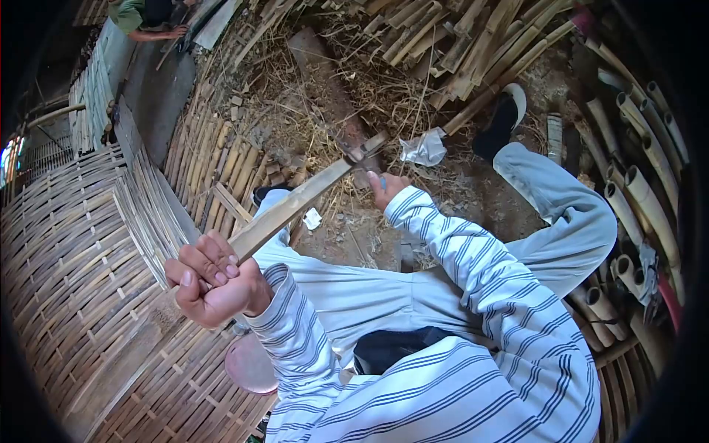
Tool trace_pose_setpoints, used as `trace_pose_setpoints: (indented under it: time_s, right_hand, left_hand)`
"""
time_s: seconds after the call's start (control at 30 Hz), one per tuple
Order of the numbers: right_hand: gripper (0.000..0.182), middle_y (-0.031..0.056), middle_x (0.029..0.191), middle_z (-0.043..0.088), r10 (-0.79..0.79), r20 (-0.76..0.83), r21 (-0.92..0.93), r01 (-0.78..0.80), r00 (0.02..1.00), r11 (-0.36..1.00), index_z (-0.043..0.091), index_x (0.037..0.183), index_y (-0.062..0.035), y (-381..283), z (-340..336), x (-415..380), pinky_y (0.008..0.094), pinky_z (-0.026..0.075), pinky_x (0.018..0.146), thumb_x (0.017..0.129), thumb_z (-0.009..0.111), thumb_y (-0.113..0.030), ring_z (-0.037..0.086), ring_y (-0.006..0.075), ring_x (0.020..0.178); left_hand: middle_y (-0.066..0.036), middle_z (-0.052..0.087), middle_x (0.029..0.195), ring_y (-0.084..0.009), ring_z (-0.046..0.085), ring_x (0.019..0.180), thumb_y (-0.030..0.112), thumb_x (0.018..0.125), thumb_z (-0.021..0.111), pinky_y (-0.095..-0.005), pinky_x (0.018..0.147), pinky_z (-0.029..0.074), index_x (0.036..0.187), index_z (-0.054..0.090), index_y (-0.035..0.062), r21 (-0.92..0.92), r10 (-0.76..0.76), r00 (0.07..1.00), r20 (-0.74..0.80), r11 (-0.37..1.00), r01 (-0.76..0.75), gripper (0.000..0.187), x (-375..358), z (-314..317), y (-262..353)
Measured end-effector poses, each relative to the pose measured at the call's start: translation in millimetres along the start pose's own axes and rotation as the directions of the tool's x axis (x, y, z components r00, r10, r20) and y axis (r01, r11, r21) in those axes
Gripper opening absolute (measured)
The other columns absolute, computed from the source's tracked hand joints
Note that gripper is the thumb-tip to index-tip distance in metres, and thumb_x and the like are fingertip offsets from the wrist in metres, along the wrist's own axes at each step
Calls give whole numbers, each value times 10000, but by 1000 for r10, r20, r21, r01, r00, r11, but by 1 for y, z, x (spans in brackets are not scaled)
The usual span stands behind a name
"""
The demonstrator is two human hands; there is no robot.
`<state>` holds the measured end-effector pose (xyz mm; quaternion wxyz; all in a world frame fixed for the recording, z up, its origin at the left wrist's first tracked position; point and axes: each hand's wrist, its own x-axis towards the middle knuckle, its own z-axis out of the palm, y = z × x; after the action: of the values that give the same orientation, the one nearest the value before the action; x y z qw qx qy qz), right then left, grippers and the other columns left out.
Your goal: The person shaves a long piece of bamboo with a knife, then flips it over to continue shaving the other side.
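My left hand [213, 279] is clenched around the near end of a flat bamboo strip [292, 209] that slants up and to the right. At the strip's far end sits a metal blade [367, 148], which my right hand [385, 187] holds by its handle just below. The blade's edge rests against the strip's tip. Both arms wear striped sleeves, and my legs in pale trousers stretch out under the strip.
A woven bamboo mat [81, 273] covers the left side. Split bamboo slats [473, 44] are piled at the top and bamboo tubes [642, 192] lie at the right. Straw litters the dirt ground. Another person's arm [151, 28] works at the top left.
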<state>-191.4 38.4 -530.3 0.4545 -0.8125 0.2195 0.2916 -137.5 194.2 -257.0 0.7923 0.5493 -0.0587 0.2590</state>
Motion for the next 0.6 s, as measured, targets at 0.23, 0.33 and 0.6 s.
trace_pose_setpoints:
  time_s: [0.23,0.33,0.6]
  right_hand:
    - [679,279,1137,554,42,46,-16,-41,998,999,619,1075,3,9,0,19,462,365,975,887,320,-578,509,437,1070]
    - [650,286,1105,564,15,65,-8,-15,998,1000,635,1024,-11,-9,-4,-13,463,380,964,884,340,-573,511,437,1066]
    - [608,273,1014,601,-40,9,-53,40,999,998,635,1005,-10,-34,-19,-33,484,430,889,885,379,-548,560,439,983]
  left_hand:
    - [23,281,413,-75,209,309,155,718,435,-215,329,209,525,285,163,22,16,998,64,1000,-17,244,-4,-3,4]
    - [21,283,409,-80,216,307,149,714,443,-214,330,216,521,292,157,23,-2,1000,24,1000,2,245,0,-4,3]
    - [8,297,410,-81,238,314,125,674,459,-221,346,238,546,308,136,-30,-52,976,210,998,60,198,-3,-31,12]
